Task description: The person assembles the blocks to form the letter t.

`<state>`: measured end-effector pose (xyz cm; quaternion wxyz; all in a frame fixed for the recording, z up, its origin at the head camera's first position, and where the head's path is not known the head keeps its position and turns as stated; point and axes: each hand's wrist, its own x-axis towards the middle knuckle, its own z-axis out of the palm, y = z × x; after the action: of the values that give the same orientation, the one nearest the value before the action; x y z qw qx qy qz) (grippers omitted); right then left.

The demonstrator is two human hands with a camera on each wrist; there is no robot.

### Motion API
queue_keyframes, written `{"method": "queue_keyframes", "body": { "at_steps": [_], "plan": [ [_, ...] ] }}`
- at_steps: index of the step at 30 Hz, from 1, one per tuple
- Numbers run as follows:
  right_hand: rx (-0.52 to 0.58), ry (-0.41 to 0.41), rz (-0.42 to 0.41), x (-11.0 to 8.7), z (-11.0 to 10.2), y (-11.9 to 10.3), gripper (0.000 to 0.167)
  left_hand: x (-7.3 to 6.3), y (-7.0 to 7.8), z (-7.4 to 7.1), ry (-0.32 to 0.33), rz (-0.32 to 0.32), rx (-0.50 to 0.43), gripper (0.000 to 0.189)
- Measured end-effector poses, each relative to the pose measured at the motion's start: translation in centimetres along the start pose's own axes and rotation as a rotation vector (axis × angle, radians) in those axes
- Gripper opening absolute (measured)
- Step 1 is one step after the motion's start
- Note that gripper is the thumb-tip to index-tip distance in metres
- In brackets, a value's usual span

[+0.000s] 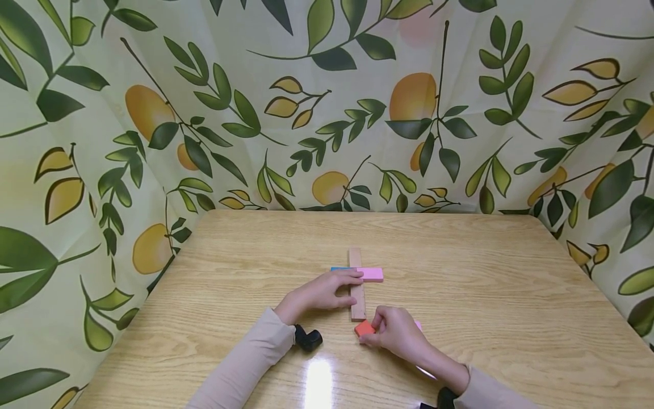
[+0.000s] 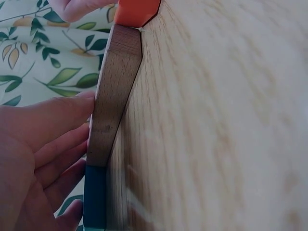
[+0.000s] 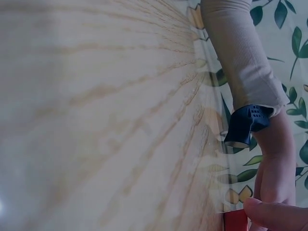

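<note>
Several flat blocks form a cross on the table: a far wooden block [image 1: 355,257], a blue block [image 1: 339,269], a pink block [image 1: 373,275] and a near wooden block [image 1: 358,309]. My left hand [image 1: 322,291] rests over its left side, fingers loosely spread near the blue and pink blocks. In the left wrist view its thumb [image 2: 72,110] touches the wooden block [image 2: 113,91], beside the blue block [image 2: 95,197]. At the near end of the cross, my right hand [image 1: 401,334] pinches an orange block [image 1: 364,328] between thumb and fingers. That block [image 3: 235,221] shows partly in the right wrist view.
Past the right hand peeks a pink piece [image 1: 418,325], mostly hidden. Black wrist cameras [image 1: 309,339] sit at both wrists, close to the tabletop [image 1: 230,295]. Leaf-and-fruit patterned cloth [image 1: 286,130] stands behind and beside the table.
</note>
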<state>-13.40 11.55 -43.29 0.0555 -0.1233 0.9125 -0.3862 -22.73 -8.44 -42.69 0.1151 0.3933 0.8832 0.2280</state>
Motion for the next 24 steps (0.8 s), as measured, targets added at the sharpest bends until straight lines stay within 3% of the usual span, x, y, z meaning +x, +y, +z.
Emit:
{"method": "queue_keyframes", "body": {
  "at_steps": [9, 24],
  "plan": [
    [0.005, -0.002, -0.001, 0.1, -0.01, 0.14, 0.034, -0.02, -0.03, 0.07, -0.001, -0.01, 0.0, 0.047],
    [0.085, -0.081, -0.016, 0.11, -0.88, 0.71, 0.022, 0.03, -0.1, 0.07, 0.001, 0.008, -0.006, 0.047]
  ]
}}
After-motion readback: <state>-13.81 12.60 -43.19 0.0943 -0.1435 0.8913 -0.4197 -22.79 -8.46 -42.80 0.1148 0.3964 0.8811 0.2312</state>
